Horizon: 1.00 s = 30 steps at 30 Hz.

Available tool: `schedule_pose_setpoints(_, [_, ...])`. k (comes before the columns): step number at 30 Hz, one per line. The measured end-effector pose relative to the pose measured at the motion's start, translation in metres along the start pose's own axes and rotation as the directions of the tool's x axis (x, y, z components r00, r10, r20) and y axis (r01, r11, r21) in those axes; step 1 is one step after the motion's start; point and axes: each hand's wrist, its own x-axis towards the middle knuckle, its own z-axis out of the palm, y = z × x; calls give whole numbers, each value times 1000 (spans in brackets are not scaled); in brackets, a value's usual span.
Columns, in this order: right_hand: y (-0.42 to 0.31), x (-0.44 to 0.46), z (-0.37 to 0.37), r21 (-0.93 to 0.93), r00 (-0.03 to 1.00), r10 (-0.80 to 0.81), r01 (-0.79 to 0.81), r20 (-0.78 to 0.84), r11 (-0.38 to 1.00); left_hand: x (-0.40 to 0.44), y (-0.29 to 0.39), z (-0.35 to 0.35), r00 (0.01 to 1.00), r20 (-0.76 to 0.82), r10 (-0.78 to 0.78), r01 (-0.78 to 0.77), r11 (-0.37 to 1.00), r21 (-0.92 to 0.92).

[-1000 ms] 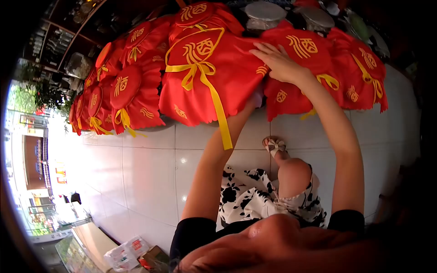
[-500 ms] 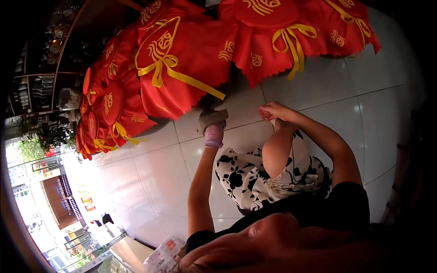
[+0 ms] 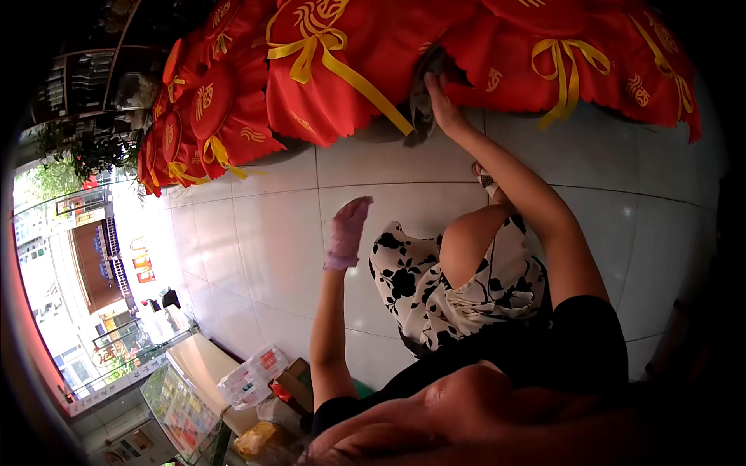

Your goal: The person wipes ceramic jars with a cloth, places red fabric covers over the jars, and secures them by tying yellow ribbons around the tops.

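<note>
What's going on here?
A person is working at a row of red cloth covers tied with yellow ribbons. Their right hand is up at a gap between two covers, against something dark grey; whether it grips that or only touches it isn't clear. The left hand, in a purple glove, is apart from the covers, over the tiled floor, with nothing visible in it. The covers are draped in place, ribbons hanging down their fronts.

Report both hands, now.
Left hand, in purple glove: open or closed can't be told; nothing visibly held.
Right hand: open against dark grey clothlike material; grip unclear.
</note>
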Motion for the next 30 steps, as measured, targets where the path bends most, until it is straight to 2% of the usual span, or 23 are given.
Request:
schedule_pose_setpoints(1, [18, 0, 14, -140, 945, -265, 241, -191, 960, -4, -39, -16, 995, -48, -87, 79, 984, -158])
schedule_pose_setpoints(2, [29, -2, 17, 192, 971, 14, 33, -238, 981, -19, -51, -27, 986, -109, -122, 110, 988, -111])
schedule_pose_setpoints(3, [43, -2, 19, 217, 970, 78, -27, -230, 976, -36, -69, -35, 978, -132, -163, 130, 965, -226])
schedule_pose_setpoints(6, [85, -19, 25, 41, 987, 45, -39, -154, 998, -73, -105, -47, 944, -170, -282, 227, 931, -287])
schedule_pose_setpoints(8, [104, -33, 25, -57, 994, 19, -26, -106, 998, -78, -127, -45, 881, -207, -426, 351, 880, -318])
schedule_pose_setpoints(9, [112, -41, 23, -96, 996, 17, -25, -85, 995, -79, -130, -42, 868, -210, -451, 370, 867, -332])
schedule_pose_setpoints(12, [121, -50, 19, -176, 999, 14, -19, -30, 984, -56, -96, -36, 898, -262, -354, 244, 894, -375])
schedule_pose_setpoints(14, [121, -56, 14, -217, 1000, 17, -15, 6, 976, -35, -72, -33, 946, -263, -191, 50, 884, -464])
schedule_pose_setpoints(15, [122, -58, 11, -236, 999, 22, -15, 27, 972, -24, -44, -29, 950, -262, -172, 30, 882, -470])
schedule_pose_setpoints(16, [119, -59, 8, -249, 999, 19, -8, 44, 968, -9, -5, -23, 966, -257, -36, -38, 960, -278])
schedule_pose_setpoints(18, [113, -62, 3, -279, 997, 19, 4, 79, 960, 11, 44, 3, 963, -199, 183, -206, 973, -101])
schedule_pose_setpoints(21, [106, -63, -9, -328, 993, 8, 32, 119, 944, 38, 83, 70, 931, -95, 354, -366, 886, -285])
schedule_pose_setpoints(23, [103, -66, -16, -354, 990, -4, 53, 138, 934, 54, 99, 113, 935, -10, 353, -258, 663, -703])
schedule_pose_setpoints(25, [102, -64, -21, -374, 987, -48, 104, 155, 922, 63, 127, 132, 916, 56, 398, -186, 542, -820])
schedule_pose_setpoints(27, [104, -61, -25, -402, 979, -109, 171, 174, 899, 69, 150, 145, 933, -144, 329, -342, 694, -633])
schedule_pose_setpoints(29, [111, -58, -33, -456, 957, -212, 281, 198, 844, 89, 164, 162, 951, -149, 271, -305, 743, -596])
schedule_pose_setpoints(30, [116, -55, -39, -506, 931, -295, 365, 215, 782, 105, 165, 176, 940, -216, 264, -340, 772, -537])
